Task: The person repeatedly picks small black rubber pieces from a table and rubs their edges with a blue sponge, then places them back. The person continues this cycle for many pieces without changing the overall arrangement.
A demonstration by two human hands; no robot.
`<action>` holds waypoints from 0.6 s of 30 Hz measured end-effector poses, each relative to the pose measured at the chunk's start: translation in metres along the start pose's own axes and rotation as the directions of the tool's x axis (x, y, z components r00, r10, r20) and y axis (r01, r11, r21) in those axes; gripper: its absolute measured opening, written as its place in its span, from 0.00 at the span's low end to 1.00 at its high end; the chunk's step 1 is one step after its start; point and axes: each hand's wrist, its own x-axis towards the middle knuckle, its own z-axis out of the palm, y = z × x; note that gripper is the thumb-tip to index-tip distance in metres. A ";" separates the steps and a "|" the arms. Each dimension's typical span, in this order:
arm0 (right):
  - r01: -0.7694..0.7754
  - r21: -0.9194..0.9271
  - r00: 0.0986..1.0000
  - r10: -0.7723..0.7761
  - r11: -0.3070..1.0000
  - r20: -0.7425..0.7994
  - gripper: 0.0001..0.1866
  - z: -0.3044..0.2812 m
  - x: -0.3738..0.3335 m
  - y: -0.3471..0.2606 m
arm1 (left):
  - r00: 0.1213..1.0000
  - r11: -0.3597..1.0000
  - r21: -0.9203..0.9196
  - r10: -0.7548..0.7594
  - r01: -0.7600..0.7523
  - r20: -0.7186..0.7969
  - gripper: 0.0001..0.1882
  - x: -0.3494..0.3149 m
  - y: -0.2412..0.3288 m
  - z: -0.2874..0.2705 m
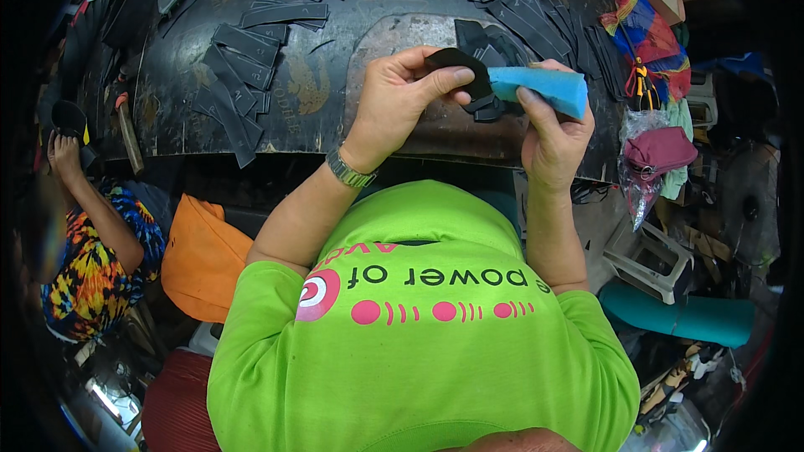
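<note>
Between the thumb and fingers of my left hand is a curved black strip, raised over the table and bent at its far end. My right hand grips a light-blue foam block, thumb on its near side. The block's narrow left end meets the black strip; whether it presses on it I cannot tell. Below and behind both hands, more black pieces lie in a loose heap on a worn grey and brown board.
Rows of black strips fan across the dark table. A hammer lies at its left edge, near another person's hand. Pliers, a colourful bag and a maroon pouch are at the right.
</note>
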 end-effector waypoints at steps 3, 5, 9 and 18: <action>0.004 -0.045 1.000 -0.003 0.999 0.015 0.16 -0.002 0.000 0.001 | 1.000 0.993 -0.118 -0.026 0.026 -0.002 0.09 0.002 -0.001 -0.003; 0.002 -0.056 1.000 -0.001 0.998 0.022 0.16 -0.003 -0.001 0.001 | 0.999 0.981 -0.188 -0.041 0.041 0.004 0.09 0.003 -0.002 -0.006; -0.020 0.022 0.999 0.021 1.000 -0.031 0.16 -0.002 -0.001 0.000 | 0.999 0.976 -0.213 -0.047 0.046 0.002 0.10 0.003 -0.003 -0.006; -0.019 0.082 0.999 0.022 0.996 -0.035 0.19 0.006 0.000 0.001 | 0.995 0.924 -0.370 -0.085 0.099 0.055 0.07 0.003 -0.005 0.001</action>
